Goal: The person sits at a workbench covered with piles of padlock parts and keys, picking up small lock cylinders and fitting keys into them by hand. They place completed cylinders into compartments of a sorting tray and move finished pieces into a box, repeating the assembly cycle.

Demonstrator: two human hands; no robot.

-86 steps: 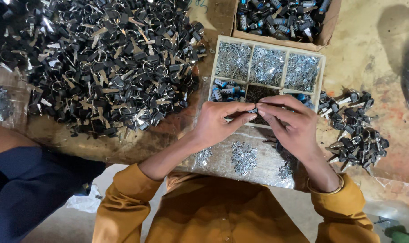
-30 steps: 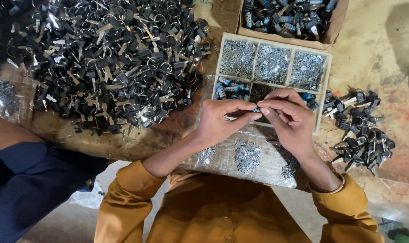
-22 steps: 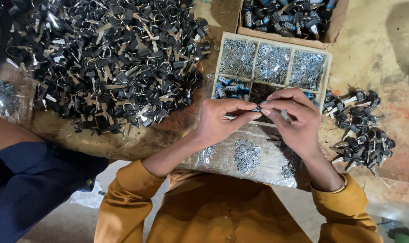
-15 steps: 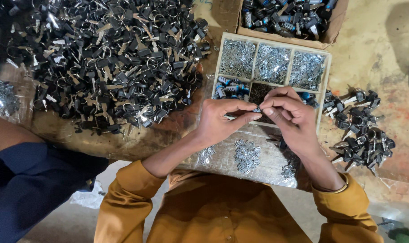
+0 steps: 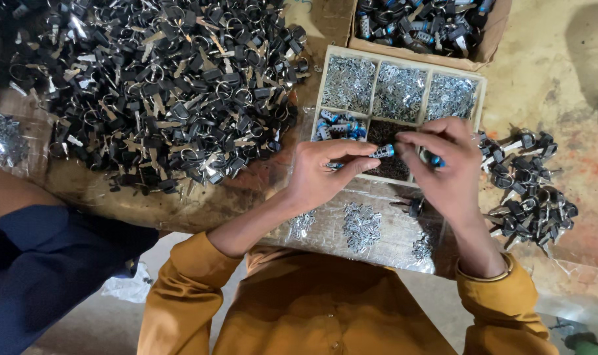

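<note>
My left hand (image 5: 325, 172) pinches a small metal cylinder with a blue end (image 5: 382, 152) between thumb and forefinger. My right hand (image 5: 447, 172) meets it from the right, fingertips on the same cylinder's end, and a blue-tipped piece (image 5: 434, 160) shows under its fingers. Both hands hover over a wooden compartment tray (image 5: 480, 84) holding small silver parts, with blue-ended cylinders (image 5: 338, 125) in one lower cell.
A large heap of black-headed keys on rings (image 5: 154, 92) covers the left of the table. A cardboard box (image 5: 490, 46) of parts stands at the back. Assembled black pieces (image 5: 532, 197) lie at right. Silver bits (image 5: 359, 227) lie on plastic sheet. Another person's blue sleeve (image 5: 42, 263) is at left.
The hands stay together over the tray; the right hand's fingers have shifted slightly on the small cylinder. Nothing else has moved.
</note>
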